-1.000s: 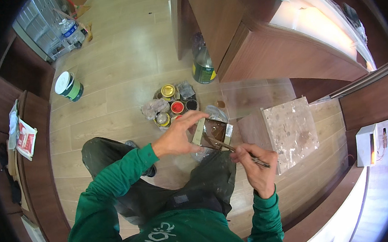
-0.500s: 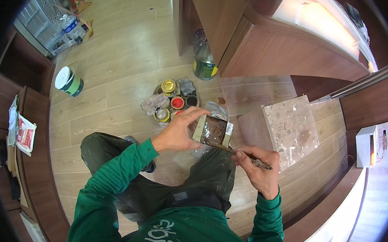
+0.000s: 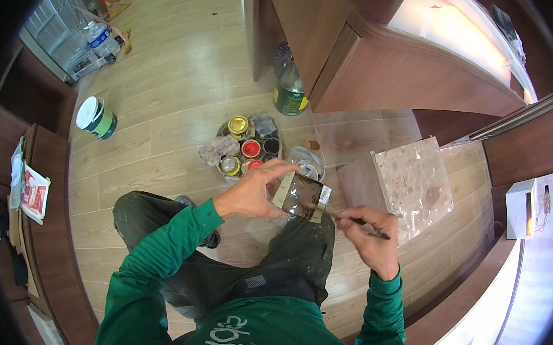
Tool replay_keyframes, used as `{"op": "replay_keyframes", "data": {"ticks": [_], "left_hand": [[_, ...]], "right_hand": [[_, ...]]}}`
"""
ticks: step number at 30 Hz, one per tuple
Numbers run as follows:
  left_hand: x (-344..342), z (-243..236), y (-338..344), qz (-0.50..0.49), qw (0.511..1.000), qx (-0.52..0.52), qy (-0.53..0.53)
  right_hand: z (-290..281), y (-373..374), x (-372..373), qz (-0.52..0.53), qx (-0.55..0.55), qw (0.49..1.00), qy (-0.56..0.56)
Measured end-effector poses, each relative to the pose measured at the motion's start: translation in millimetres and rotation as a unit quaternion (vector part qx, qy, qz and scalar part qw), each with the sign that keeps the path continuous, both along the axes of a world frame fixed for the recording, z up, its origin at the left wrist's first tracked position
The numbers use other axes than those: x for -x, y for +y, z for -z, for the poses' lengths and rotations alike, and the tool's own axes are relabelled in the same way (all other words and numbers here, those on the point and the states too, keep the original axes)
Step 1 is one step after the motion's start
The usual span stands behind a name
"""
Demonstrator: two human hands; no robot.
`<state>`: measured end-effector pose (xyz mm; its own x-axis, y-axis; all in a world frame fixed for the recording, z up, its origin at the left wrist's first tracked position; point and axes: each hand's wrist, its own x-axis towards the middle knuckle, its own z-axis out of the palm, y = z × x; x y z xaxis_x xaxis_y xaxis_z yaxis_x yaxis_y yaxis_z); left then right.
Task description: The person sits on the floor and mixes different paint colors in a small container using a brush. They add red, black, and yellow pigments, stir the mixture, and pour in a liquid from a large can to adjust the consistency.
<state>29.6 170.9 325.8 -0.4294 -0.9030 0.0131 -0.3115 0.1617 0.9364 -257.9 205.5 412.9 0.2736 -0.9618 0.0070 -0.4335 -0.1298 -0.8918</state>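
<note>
My left hand is closed around the side of a small squarish box-like container, cut open at the top, with a pale label on its far side. Dark brown, glossy liquid fills its inside. Pinched in my right hand is a thin paintbrush, its handle pointing down to the right. The brush's tip reaches over the near side of the container, slightly blurred; whether it touches the liquid I cannot tell. Both hands are above my right knee.
Ahead on the floor sit several small paint cans with a grey rag and a clear plastic tub. A paint-stained box is to the right. Farther off are a white-lidded bucket, a green tin and a wooden counter.
The container has tilted a little in my left hand. My right hand has shifted the brush, so its tip is now over the near right part of the container.
</note>
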Motion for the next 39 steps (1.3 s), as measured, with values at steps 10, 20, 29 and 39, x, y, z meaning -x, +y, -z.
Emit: {"op": "replay_keyframes", "data": {"ticks": [10, 20, 29, 39], "left_hand": [[0.8, 1.7, -1.2, -0.005, 1.0, 0.004, 0.0], [1.9, 2.8, -0.5, -0.091, 0.993, 0.072, -0.012], [0.4, -4.7, -4.0, -0.143, 0.985, 0.089, -0.03], [15.1, 0.2, 8.3, -0.193, 0.967, 0.159, -0.058]], "right_hand": [[-4.7, -1.4, -7.8, 0.011, 0.035, 0.999, 0.012], [7.1, 5.9, -11.2, 0.071, 0.049, 0.996, -0.021], [6.5, -1.4, -14.0, 0.068, 0.023, 0.997, -0.028], [9.2, 14.4, -20.8, 0.106, 0.071, 0.992, -0.005]]}}
